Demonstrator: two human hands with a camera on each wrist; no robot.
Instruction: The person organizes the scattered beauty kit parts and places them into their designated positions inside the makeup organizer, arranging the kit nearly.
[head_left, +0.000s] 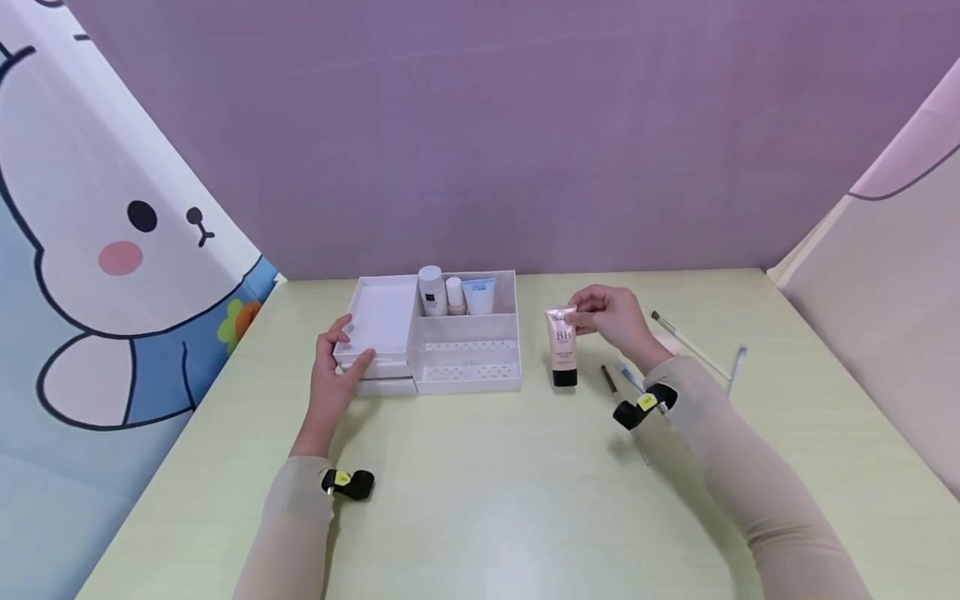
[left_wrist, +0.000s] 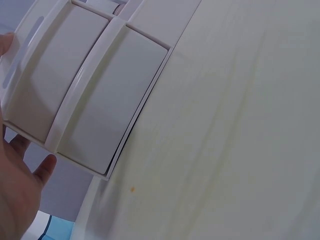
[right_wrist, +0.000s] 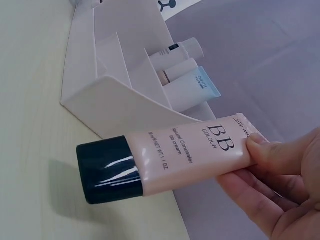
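Note:
A pink BB cream tube (head_left: 562, 343) with a black cap is pinched near its crimped end by my right hand (head_left: 611, 321). It hangs cap down to the right of a white desktop organizer (head_left: 468, 386), with its printed label showing in the right wrist view. My left hand (head_left: 335, 367) grips the organizer's left front corner, thumb at the front and fingers along the side. Two drawer fronts (left_wrist: 107, 100) show in the left wrist view. In the back compartment stand a white bottle (head_left: 432, 292), a smaller white-capped bottle (head_left: 455, 296) and a blue-and-white tube (head_left: 479, 295).
Slim brushes lie on the table under and beyond my right forearm, including a dark-tipped brush (head_left: 611, 382) and a long pale brush (head_left: 690, 346). A purple backdrop (head_left: 525, 133) rises behind the table, with a cartoon-print cloth (head_left: 82, 250) at the left.

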